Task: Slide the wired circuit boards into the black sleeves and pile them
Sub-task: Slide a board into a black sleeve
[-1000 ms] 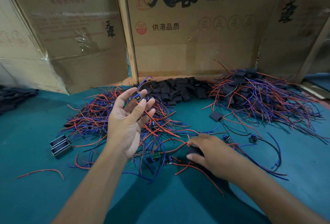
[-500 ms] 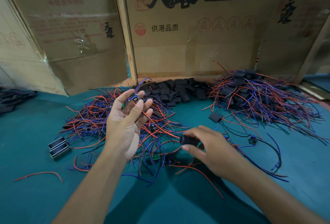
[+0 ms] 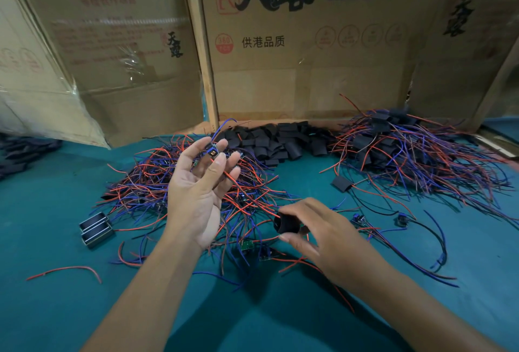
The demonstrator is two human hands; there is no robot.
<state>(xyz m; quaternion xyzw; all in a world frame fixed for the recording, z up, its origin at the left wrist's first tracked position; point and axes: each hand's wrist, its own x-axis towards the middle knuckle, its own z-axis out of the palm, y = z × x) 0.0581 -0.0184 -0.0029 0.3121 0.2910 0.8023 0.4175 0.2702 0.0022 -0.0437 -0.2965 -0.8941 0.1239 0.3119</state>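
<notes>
A board (image 3: 211, 152) is pinched in the left hand (image 3: 196, 191), a sleeve (image 3: 286, 222) gripped in the right hand (image 3: 323, 236) (mouth open) — wires should be fed first.

Small wired circuit board (image 3: 211, 152) with blue part, raised at fingertips, red and blue leads trailing, one black sleeve (image 3: 286, 222) (open end facing left) lifted above tangled board heap (image 3: 179, 183), loose sleeves (image 3: 280, 141) behind, finished pile (image 3: 407, 149) right

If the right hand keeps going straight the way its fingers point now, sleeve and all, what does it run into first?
Probably the left hand. The right hand holds a black sleeve, open end aimed left at that palm's heel, above the tangle of red and blue wires. Depth is unclear; it might pass below the palm into the wires.
</notes>
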